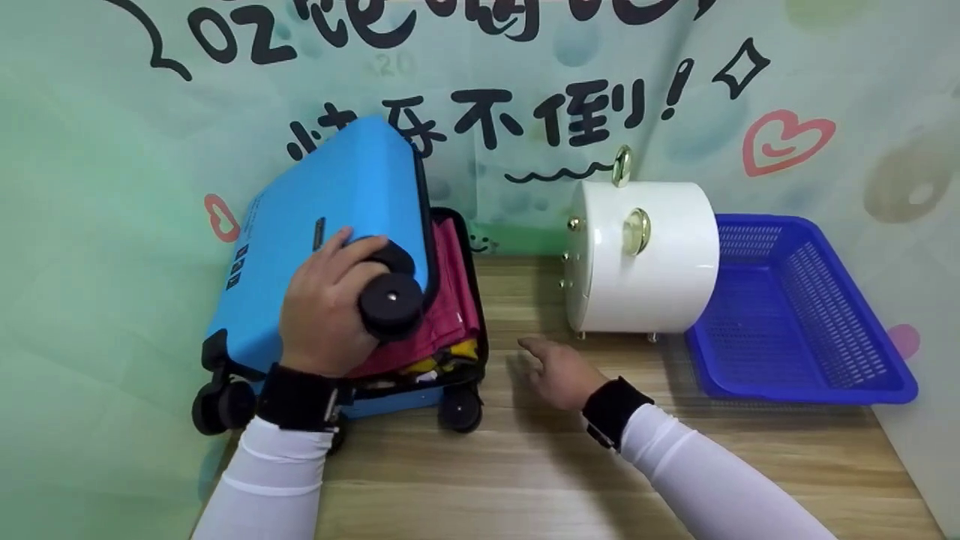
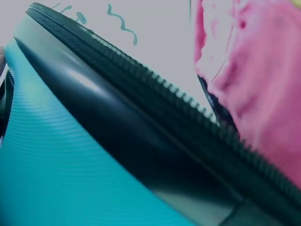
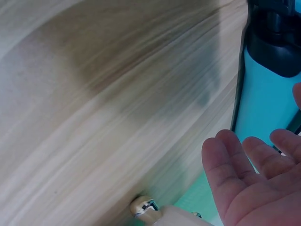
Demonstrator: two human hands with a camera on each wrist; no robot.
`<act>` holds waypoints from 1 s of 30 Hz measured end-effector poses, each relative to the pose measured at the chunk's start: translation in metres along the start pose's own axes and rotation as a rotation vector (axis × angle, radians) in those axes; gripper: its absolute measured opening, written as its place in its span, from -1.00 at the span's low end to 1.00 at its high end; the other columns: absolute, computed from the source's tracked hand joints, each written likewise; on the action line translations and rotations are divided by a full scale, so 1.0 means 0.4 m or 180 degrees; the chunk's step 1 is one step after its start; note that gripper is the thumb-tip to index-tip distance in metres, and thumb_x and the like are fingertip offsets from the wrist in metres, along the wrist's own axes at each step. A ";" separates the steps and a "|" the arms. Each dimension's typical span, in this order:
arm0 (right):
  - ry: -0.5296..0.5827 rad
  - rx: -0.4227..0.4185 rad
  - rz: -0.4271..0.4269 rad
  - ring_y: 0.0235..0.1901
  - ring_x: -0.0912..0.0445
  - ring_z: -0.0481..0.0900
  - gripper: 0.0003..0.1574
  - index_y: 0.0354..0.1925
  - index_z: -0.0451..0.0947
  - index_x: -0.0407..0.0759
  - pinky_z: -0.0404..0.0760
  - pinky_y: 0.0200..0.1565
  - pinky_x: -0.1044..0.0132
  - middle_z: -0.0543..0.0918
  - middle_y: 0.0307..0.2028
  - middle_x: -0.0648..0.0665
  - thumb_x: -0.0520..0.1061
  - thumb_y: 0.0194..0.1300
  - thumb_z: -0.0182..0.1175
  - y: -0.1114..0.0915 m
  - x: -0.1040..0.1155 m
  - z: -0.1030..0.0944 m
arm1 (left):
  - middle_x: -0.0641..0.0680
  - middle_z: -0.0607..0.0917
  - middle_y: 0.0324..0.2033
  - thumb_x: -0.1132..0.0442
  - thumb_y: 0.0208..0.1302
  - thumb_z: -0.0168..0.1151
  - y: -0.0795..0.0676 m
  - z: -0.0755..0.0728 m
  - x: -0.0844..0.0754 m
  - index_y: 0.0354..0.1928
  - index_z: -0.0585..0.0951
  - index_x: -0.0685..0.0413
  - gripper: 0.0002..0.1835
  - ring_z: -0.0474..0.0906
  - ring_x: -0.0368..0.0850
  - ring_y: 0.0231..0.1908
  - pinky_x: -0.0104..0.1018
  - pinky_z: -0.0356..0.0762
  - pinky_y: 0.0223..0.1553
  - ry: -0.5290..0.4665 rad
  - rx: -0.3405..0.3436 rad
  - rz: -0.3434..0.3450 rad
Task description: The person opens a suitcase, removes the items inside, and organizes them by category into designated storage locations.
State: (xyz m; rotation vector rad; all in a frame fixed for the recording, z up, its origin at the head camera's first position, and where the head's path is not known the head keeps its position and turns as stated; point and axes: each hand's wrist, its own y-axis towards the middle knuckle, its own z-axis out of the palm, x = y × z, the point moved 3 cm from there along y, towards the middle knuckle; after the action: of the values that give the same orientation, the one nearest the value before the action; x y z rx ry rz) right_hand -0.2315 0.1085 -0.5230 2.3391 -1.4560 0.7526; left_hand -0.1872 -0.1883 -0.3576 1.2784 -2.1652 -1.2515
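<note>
In the head view, the case (image 1: pixel 397 405) sits on the table (image 1: pixel 465 487) left of centre, its lid (image 1: pixel 360 172) slanting up over the base. Clothes (image 1: pixel 457 277) lie in the base, showing to the right of the lid. The left hand (image 1: pixel 326 311) is at the lid's lower right corner, beside a wheel (image 1: pixel 391 300). The drum (image 1: pixel 652 277) stands right of centre, overlapping the left edge of the basket (image 1: pixel 810 394), which fills the right side. The right hand (image 1: pixel 566 375) is between case and drum, lower in the frame than the drum. The backdrop (image 1: pixel 112 262) rises behind everything.
</note>
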 end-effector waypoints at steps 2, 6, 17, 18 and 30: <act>0.0014 0.0005 0.0025 0.48 -0.24 0.41 -0.30 0.52 0.34 -0.31 0.33 0.53 -0.09 0.46 0.48 -0.34 -0.21 0.50 0.17 -0.004 -0.004 0.003 | 0.05 0.78 0.17 -0.03 0.28 0.42 0.008 -0.014 0.011 -0.20 0.75 0.13 -0.66 0.60 0.26 0.32 0.29 0.57 0.27 -0.0077 -0.0170 -0.0041; 0.0023 0.0026 0.0064 0.48 -0.25 0.42 -0.29 0.53 0.33 -0.29 0.34 0.52 -0.11 0.45 0.48 -0.35 -0.20 0.51 0.17 -0.013 -0.011 0.006 | 0.05 0.80 0.13 -0.06 0.28 0.39 0.017 -0.042 0.031 -0.24 0.74 0.17 -0.62 0.64 0.21 0.29 0.23 0.59 0.28 -0.0186 -0.0471 -0.0114; 0.0095 0.0101 0.0231 0.44 -0.24 0.47 -0.24 0.56 0.31 -0.21 0.37 0.51 -0.11 0.44 0.50 -0.27 -0.24 0.47 0.21 -0.031 -0.030 0.006 | 0.16 0.84 -0.03 0.06 -0.04 0.59 0.035 -0.131 0.088 -0.30 0.67 0.35 -0.53 0.74 0.22 0.06 -0.07 0.61 0.30 -0.0483 -0.1613 -0.0394; 0.0107 0.0098 0.0227 0.43 -0.24 0.48 -0.24 0.56 0.31 -0.23 0.38 0.50 -0.12 0.44 0.50 -0.28 -0.25 0.47 0.21 -0.032 -0.031 0.007 | 0.16 0.84 -0.04 0.05 -0.05 0.60 0.035 -0.134 0.091 -0.30 0.67 0.35 -0.52 0.75 0.21 0.04 -0.05 0.61 0.28 -0.0453 -0.1708 -0.0424; 0.0080 0.0097 0.0172 0.33 -0.25 0.58 -0.24 0.54 0.32 -0.28 0.44 0.46 -0.11 0.45 0.49 -0.30 -0.27 0.43 0.20 -0.036 -0.040 0.008 | 0.19 0.78 -0.26 0.13 0.38 0.26 0.037 -0.136 0.083 -0.41 0.53 0.29 -0.67 0.61 0.15 -0.23 -0.17 0.30 0.16 0.0694 -0.2770 -0.1067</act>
State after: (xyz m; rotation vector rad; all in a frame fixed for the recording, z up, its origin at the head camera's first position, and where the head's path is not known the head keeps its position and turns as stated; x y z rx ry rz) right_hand -0.2235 0.1253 -0.5343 2.3123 -1.5128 0.8211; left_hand -0.1779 -0.2411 -0.3199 1.2931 -1.0419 -1.7873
